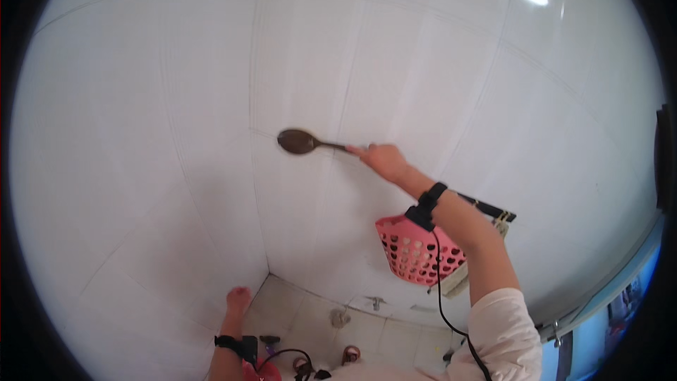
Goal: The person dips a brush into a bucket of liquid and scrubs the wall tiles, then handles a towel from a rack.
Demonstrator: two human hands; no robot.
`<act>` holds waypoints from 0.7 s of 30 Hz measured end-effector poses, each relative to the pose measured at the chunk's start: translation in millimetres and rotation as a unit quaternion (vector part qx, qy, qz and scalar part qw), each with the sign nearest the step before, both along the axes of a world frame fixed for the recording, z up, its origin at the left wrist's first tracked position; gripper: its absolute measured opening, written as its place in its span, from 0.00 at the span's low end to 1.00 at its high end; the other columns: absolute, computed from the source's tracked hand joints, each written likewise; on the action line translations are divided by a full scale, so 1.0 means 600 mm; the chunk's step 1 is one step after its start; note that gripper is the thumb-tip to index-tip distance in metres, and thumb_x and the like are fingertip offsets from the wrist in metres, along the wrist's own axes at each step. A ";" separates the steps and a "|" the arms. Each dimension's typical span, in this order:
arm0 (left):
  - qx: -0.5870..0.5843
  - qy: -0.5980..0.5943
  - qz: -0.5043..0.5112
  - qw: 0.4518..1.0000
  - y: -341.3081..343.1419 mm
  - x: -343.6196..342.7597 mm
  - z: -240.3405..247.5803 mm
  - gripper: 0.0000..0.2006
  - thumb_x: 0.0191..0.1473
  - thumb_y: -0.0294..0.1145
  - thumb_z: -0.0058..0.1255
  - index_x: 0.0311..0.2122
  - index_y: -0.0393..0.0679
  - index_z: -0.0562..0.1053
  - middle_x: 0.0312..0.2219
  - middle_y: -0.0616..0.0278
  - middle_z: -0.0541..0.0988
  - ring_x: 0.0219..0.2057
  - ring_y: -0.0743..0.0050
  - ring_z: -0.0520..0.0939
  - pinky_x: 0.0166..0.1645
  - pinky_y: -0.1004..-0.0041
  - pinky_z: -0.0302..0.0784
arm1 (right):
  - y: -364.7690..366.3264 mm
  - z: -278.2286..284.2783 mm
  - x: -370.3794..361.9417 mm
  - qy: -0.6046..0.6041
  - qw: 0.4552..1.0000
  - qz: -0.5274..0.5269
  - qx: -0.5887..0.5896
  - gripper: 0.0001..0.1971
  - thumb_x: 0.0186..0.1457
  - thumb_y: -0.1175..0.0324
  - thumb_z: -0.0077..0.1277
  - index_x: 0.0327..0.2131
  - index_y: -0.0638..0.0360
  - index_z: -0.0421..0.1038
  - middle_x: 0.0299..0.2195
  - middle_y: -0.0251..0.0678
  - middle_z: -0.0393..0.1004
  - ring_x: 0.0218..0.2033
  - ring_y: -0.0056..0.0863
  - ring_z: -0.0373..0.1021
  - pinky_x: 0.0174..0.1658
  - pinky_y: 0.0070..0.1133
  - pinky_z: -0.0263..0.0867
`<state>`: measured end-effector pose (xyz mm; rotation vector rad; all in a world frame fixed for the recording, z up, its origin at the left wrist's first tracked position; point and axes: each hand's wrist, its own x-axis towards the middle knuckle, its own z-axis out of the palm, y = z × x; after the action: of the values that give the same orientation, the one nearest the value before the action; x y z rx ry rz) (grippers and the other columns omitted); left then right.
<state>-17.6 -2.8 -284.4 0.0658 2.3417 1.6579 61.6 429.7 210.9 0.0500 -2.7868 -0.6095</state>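
My right hand (386,162) reaches up across the white wall and is closed round the thin handle of a large dark spoon (297,142). The spoon's oval bowl points left, in front of the wall panels. Lower down, by the left wall, my left hand (238,299) has its fingers curled in. Whether anything is inside them does not show. A black band with a small device sits on each of my wrists, and black cables run from them.
Behind my right forearm, a pink basket (416,250) with holes hangs at the wall beside a dark bar (486,207). Below it are a tap (376,303) and a tiled floor (289,303). A pink-red container (266,372) shows near my left wrist. An opening (620,317) is at lower right.
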 end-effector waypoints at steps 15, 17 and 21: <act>0.181 -0.181 -0.037 0.966 0.021 -0.025 0.227 0.13 0.51 0.39 0.47 0.39 0.42 0.69 0.33 0.65 0.75 0.34 0.79 0.74 0.40 0.78 0.68 | 0.041 0.153 0.187 0.158 0.985 -0.022 -0.065 0.26 0.51 0.66 0.46 0.54 0.47 0.54 0.46 0.51 0.64 0.39 0.39 0.69 0.37 0.21 0.67; 0.146 -0.201 -0.033 0.968 0.023 -0.009 0.225 0.14 0.51 0.39 0.47 0.39 0.42 0.69 0.34 0.65 0.75 0.35 0.78 0.74 0.42 0.77 0.68 | -0.002 0.124 0.178 -0.076 0.951 -0.297 0.033 0.22 0.52 0.68 0.44 0.52 0.47 0.57 0.34 0.45 0.71 0.33 0.37 0.69 0.36 0.23 0.66; 0.122 -0.214 -0.063 0.967 0.051 -0.020 0.196 0.14 0.51 0.39 0.46 0.40 0.42 0.68 0.36 0.64 0.74 0.37 0.78 0.74 0.42 0.78 0.67 | 0.162 0.139 0.244 0.082 0.990 -0.077 -0.090 0.17 0.56 0.66 0.39 0.49 0.54 0.62 0.43 0.40 0.67 0.40 0.29 0.66 0.42 0.21 0.63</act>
<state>-29.3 27.6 -166.6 -0.0872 1.7754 1.6906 208.0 526.7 294.0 -0.2435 -2.6873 -0.3751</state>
